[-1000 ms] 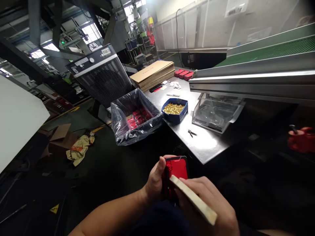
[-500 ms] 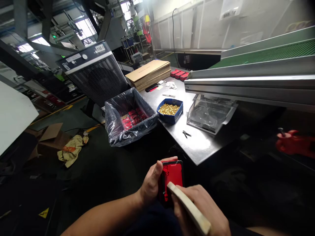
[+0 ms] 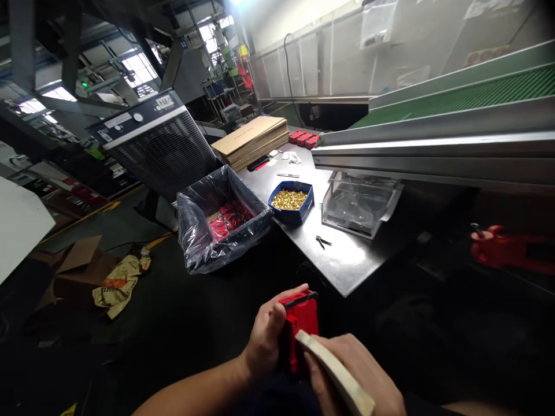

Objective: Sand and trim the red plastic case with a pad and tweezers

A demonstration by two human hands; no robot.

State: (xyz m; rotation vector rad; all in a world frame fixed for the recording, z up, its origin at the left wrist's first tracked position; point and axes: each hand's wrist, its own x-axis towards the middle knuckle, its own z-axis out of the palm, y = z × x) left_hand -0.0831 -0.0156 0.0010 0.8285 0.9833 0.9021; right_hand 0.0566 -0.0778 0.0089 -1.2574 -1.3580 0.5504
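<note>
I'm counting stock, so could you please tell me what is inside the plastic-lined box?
The plastic-lined box holds red parts on its floor. Its near wall covers the front of the floor, so their number cannot be told.

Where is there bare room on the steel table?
Bare: near corner of the steel table, in front of the small black clip and clear plastic tray. Narrow strip between that tray and the blue bin of brass pieces. Crowded at the far end: cardboard stack, red parts.
</note>
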